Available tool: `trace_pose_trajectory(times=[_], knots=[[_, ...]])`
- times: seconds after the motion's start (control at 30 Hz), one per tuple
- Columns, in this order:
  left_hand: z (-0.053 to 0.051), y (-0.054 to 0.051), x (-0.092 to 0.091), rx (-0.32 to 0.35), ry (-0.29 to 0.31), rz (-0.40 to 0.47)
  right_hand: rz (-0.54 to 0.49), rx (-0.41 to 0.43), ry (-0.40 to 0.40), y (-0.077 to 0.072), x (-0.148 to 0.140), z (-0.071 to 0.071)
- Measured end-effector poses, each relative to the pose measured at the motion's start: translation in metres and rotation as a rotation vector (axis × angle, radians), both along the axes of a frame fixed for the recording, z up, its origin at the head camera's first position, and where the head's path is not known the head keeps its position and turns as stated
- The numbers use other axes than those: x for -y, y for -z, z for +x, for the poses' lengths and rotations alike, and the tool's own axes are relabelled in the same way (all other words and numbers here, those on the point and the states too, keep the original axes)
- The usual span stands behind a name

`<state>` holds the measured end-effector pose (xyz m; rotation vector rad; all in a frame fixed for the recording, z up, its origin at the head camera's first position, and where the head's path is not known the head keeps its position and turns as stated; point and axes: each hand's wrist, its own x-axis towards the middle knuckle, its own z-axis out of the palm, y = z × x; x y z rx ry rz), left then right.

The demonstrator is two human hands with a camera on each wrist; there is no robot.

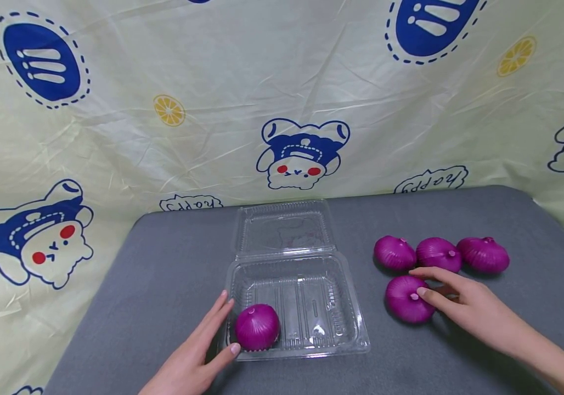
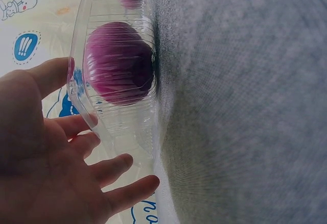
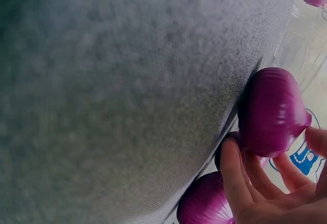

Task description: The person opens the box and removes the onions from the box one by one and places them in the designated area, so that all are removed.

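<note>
A clear plastic clamshell box point(image 1: 306, 351) lies with its lid folded back on the grey table. One red onion point(image 1: 257, 327) sits in its near left corner. My left hand point(image 1: 195, 345) is beside that corner, fingers spread and fairly straight, touching the rim; in the left wrist view the hand point(image 2: 71, 142) meets the box's edge. My right hand point(image 1: 474, 307) has its thumb and fingers around another red onion point(image 1: 407, 300), right of the box. In the right wrist view the thumb is at this onion's point(image 3: 273, 112) stem end and the fingers at its side.
Behind the right hand, several more red onions stand in a row: a left one point(image 1: 394, 253), a middle one point(image 1: 438, 254) and a right one point(image 1: 483, 255). The lid point(image 1: 284, 227) reaches toward the table's back edge. A printed cloth point(image 1: 223, 148) hangs behind the grey table point(image 1: 163, 274).
</note>
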<state>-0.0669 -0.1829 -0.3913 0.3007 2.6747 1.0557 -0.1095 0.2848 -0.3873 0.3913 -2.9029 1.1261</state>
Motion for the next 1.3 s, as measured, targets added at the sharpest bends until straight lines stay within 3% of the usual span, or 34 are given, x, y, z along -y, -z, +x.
trace_pose_trajectory(times=[0.23, 0.37, 0.6, 1.07, 1.3], knots=[[0.001, 0.0, 0.001, -0.01, 0.007, -0.005, 0.09, 0.013, 0.023, -0.004, 0.008, 0.005], [0.001, 0.0, 0.001, -0.019, 0.011, -0.002, 0.147, -0.04, 0.003, -0.001, 0.011, 0.007], [0.002, 0.0, 0.001, -0.034, 0.022, 0.009, 0.146, -0.105, 0.01, 0.004, 0.008, 0.003], [0.001, -0.001, 0.001, -0.015, 0.015, -0.002, 0.12, -0.087, 0.004, 0.002, 0.011, -0.002], [0.001, 0.001, 0.001, -0.021, 0.024, 0.007, 0.174, -0.075, 0.025, -0.004, 0.012, 0.003]])
